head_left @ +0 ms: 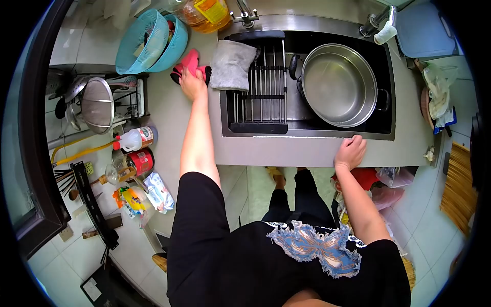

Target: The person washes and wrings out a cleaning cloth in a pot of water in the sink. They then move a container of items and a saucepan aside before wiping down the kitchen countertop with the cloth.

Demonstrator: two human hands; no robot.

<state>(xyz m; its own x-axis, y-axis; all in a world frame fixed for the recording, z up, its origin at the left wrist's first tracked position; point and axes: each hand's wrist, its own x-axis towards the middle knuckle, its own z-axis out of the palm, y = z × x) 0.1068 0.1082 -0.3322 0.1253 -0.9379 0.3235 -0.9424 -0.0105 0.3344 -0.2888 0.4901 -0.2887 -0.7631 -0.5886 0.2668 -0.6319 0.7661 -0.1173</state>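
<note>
My left hand (193,85) presses a crumpled pink and black cloth (190,62) onto the grey countertop (163,105), left of the sink. Just right of that cloth, a grey towel (231,65) lies over the sink's left edge and part of the black metal drying rack (261,97). My right hand (351,152) rests closed on the counter's front edge, below the sink; whether anything is in its fingers is hidden. A large steel pot (339,85) with dark handles sits in the black sink (302,120), right of the rack.
Two blue baskets (141,42) and a bottle of yellow liquid (204,14) stand at the back left. Bottles (135,138), a red-labelled jar (140,161) and a wipes pack (159,192) line the left side. Taps (376,23) rise behind the sink. Bags hang at right.
</note>
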